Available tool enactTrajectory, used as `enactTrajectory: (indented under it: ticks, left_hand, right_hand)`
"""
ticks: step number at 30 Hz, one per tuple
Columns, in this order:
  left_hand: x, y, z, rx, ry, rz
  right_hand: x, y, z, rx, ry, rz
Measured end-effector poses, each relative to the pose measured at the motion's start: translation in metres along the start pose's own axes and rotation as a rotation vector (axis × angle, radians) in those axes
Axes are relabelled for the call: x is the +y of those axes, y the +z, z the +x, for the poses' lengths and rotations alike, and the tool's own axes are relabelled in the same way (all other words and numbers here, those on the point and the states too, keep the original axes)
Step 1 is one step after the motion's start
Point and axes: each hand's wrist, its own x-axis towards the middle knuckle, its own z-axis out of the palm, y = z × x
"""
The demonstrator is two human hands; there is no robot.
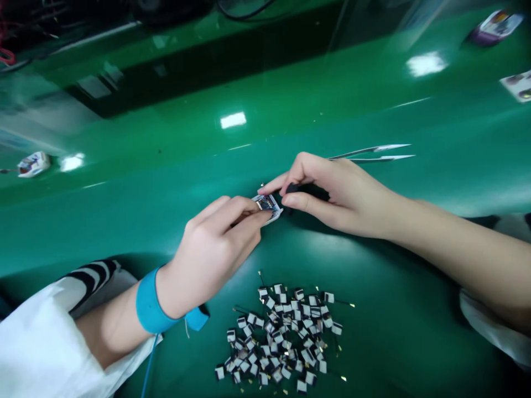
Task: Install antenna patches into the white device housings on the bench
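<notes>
My left hand (224, 237) pinches a small white-cased circuit board (267, 204) between thumb and fingers, its components facing up. Close by on the right is my right hand (327, 190), its index fingertip at the upper edge of the board's case. A black piece, seemingly the handle end of a pair of tweezers (375, 155), is tucked in the curl of that hand. The two metal tips stick out behind the knuckles, spread apart and pointing right. Where the handle passes through the hand is hidden.
Below the hands lies a pile of small black-and-white parts (286, 337), some with thin gold-tipped leads. A blue wrist strap (151, 301) with a cord circles my left wrist. Other small devices sit at far left (34, 165) and upper right (498, 26) on the glossy green mat (174, 160).
</notes>
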Motion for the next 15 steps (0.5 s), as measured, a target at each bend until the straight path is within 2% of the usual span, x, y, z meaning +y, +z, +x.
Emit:
enactTrajectory:
  ticks: [5,8,15]
  left_hand:
    - [0.003,-0.002,0.001,-0.007,-0.073,-0.041]
    - [0.003,-0.003,0.002,-0.025,-0.069,-0.048]
    - [0.006,-0.004,0.003,-0.034,-0.113,-0.035]
  right_hand:
    - [0.001,0.001,-0.011,0.069,-0.159,-0.101]
    - [0.001,0.001,-0.015,0.087,-0.196,-0.164]
    - [-0.002,0.001,-0.019,0.16,-0.042,-0.345]
